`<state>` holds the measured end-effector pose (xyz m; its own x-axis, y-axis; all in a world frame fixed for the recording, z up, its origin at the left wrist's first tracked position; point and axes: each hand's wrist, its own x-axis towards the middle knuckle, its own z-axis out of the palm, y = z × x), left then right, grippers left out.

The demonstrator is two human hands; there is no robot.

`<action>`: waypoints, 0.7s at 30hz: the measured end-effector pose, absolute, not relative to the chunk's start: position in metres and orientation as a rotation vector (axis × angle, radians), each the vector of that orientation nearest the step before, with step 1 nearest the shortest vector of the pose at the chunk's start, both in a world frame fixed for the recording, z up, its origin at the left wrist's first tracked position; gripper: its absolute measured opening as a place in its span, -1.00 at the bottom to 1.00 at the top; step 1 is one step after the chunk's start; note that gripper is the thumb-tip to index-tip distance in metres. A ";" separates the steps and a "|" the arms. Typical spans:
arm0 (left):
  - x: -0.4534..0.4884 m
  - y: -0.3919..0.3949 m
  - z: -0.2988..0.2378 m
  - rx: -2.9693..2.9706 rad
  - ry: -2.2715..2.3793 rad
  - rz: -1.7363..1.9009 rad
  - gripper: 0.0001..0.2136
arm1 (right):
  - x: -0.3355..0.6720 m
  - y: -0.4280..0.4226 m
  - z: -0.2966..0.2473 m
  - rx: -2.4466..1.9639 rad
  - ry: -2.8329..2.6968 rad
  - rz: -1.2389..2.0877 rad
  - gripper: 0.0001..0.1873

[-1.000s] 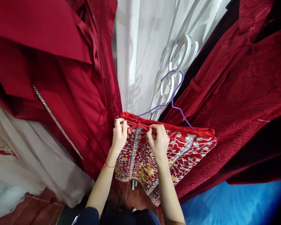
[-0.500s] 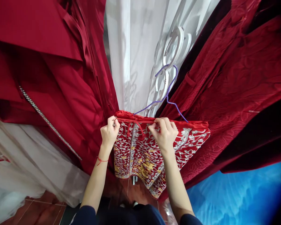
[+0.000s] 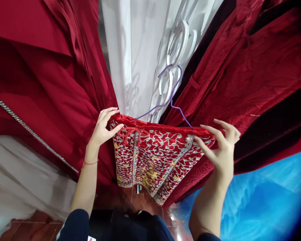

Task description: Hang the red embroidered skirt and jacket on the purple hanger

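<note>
A red skirt (image 3: 155, 155) with silver and gold embroidery hangs in front of me, with a shiny red waistband (image 3: 163, 127). A red drawstring (image 3: 134, 131) lies in a loose bow at its upper left. The purple wire hanger (image 3: 177, 95) rises from the waistband, its hook at a white ring (image 3: 184, 43). At the skirt's upper left corner is my left hand (image 3: 104, 129), fingers stretched and thumb apart over the fabric. My right hand (image 3: 222, 144) is spread at the waistband's right end, fingertips at its edge. Whether either hand touches the cloth, I cannot tell.
Dark red garments hang on the left (image 3: 52, 77) and the right (image 3: 261, 73). A beaded silver trim (image 3: 35, 132) crosses the left one. White fabric (image 3: 140, 50) hangs behind the hanger. Blue fabric (image 3: 266, 194) is at lower right, above a reddish tiled floor (image 3: 35, 227).
Both hands have let go of their pinch at the waistband and opened. My right hand has moved right to the skirt's far end. The view has shifted slightly.
</note>
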<state>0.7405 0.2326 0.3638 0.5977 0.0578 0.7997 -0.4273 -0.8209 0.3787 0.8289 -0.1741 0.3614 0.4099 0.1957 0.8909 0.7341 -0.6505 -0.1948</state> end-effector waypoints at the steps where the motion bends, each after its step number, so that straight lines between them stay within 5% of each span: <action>1: 0.745 0.232 0.364 2.290 -0.321 1.131 -0.64 | 0.838 -0.185 0.358 -2.077 -0.796 -1.142 -0.71; 5: 0.761 0.234 0.353 2.135 -0.361 1.074 -0.79 | 0.869 -0.202 0.341 -1.807 -0.876 -0.925 -0.89; 10: 0.770 0.231 0.346 1.879 -0.206 1.132 -0.80 | 0.880 -0.195 0.345 -1.633 -0.874 -1.051 -0.97; 16: 0.768 0.219 0.355 1.659 -0.073 1.305 -0.79 | 0.880 -0.178 0.353 -1.681 -0.762 -1.192 -0.96; 21: 0.765 0.223 0.346 1.721 -0.113 1.077 -0.67 | 0.866 -0.171 0.340 -1.829 -0.708 -1.086 -0.82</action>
